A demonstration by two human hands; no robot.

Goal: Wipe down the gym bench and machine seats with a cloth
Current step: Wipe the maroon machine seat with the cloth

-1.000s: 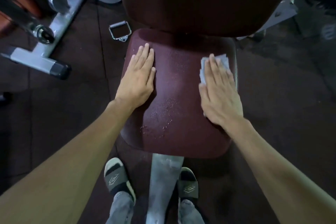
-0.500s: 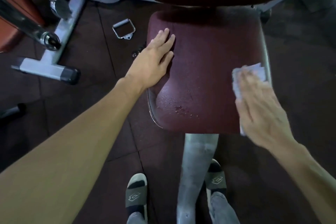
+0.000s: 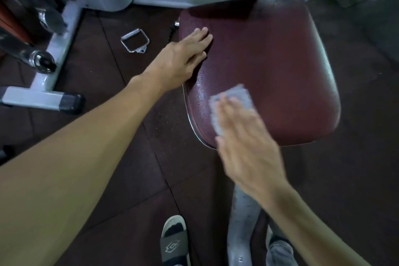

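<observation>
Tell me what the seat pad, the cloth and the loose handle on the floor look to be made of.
Seat pad: maroon vinyl or leatherette, judging by its pebbled, slightly glossy skin.
Cloth: thin pale fabric or paper wipe; too blurred to tell.
Handle: bright metal, likely chromed steel, from its shine.

right hand and cloth swept to seat's near-left corner

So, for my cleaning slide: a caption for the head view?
Right hand presses a cloth on the maroon seat; left hand rests flat on it.
</observation>
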